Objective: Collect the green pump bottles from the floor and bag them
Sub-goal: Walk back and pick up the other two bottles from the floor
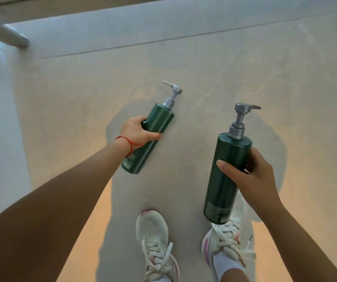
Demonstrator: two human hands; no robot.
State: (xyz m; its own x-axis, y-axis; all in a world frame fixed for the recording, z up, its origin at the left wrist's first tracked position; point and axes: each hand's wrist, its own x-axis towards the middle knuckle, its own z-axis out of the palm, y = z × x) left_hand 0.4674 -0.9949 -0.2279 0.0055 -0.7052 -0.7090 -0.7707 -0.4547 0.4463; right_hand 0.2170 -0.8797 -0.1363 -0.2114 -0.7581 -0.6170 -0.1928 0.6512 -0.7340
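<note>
Green pump bottles: two in view, both dark green cylinders with grey pump heads.
Left bottle (151,137): lies on its side on the floor (245,68), pump end pointing away from the person and slightly right, base end nearer the person.
Left bottle pump (172,92): grey, spout turned to the left, head touching or just above the floor; which of the two cannot be told.
Left bottle label: a pale printed patch near the base; text too small to read.
Right bottle (227,178): lifted clear of the floor, roughly upright in the view, pump end away from the person, base over the right shoe.
Right bottle pump (242,121): grey, spout turned to the right.
Left hand (138,132): wrapped round the middle of the left bottle, thumb along the near side, fingers over the far side; firm grasp.
Right hand (251,176): grasps the right bottle at mid-body, thumb across the front, fingers behind.
Wrist cord (126,142): thin red string tied round the left wrist.
Left shoe (155,241): white laced trainer with pink trim, flat on the floor, near the bottom edge of the view.
Right shoe (226,239): matching trainer, partly hidden by the base of the right bottle.
Floor: pale grey stone-look tiles, one joint line running across the far part; the person's shadow falls over the middle.
Upper left corner: a pale blurred object (7,35), not identifiable.
</note>
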